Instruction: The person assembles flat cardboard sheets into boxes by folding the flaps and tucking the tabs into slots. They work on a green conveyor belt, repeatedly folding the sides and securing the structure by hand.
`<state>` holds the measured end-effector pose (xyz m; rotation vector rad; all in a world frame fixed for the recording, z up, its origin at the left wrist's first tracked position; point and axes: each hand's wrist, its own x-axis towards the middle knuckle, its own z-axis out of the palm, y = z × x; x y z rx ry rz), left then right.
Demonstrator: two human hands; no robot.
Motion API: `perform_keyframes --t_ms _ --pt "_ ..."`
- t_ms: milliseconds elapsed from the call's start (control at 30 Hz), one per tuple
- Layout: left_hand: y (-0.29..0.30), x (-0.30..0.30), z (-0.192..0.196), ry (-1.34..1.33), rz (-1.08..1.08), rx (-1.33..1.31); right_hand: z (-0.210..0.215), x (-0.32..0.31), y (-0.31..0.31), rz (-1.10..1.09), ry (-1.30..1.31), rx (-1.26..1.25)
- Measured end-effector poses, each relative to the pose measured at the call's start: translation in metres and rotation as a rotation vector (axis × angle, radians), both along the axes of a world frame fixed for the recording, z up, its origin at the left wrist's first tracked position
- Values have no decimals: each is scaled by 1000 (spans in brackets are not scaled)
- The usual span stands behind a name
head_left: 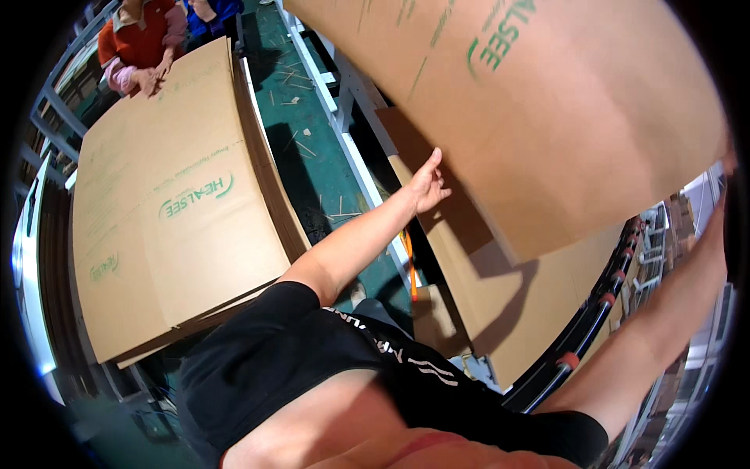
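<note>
A large brown cardboard sheet (562, 117) with green print is raised and tilted in front of me, its lower corner above another flat brown cardboard sheet (539, 313). My left hand (426, 186) is beside the raised sheet's left edge, with the thumb stretched out and the fingers loosely apart, holding nothing. At the far right rim, my right hand (729, 162) is at the raised sheet's right edge and appears to grip it. Its fingers are mostly lost in the dark border.
A tall stack of printed cardboard sheets (172, 203) stands to my left. Across it, a person in a red-orange top (141, 39) rests their hands on the stack; a blue sleeve (223, 16) shows beside them. A pale metal rail (344, 125) and a black roller bar (582, 344) flank the work surface. Scraps lie on the green floor (293, 102).
</note>
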<state>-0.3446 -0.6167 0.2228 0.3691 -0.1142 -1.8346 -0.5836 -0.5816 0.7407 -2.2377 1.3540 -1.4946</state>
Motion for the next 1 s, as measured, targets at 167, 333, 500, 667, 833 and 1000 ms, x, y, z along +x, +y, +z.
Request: perform_keyframes --t_ms 167,333,500,667,833,1000 --pt "42 15 -7 -230 303 41 -195 -151 -222 11 -529 355" --pt "18 106 -33 -681 443 188 -519 -128 -311 -240 -888 695" --pt "65 174 14 -871 479 258 -669 -31 -257 -208 -1026 1096" --pt "131 219 68 -932 478 283 -631 23 -180 42 -1467 1201" --pt "248 291 92 -957 518 343 -595 70 -79 196 -1539 1326" --pt "445 408 61 -1125 669 513 -594 129 69 293 -1502 1437"
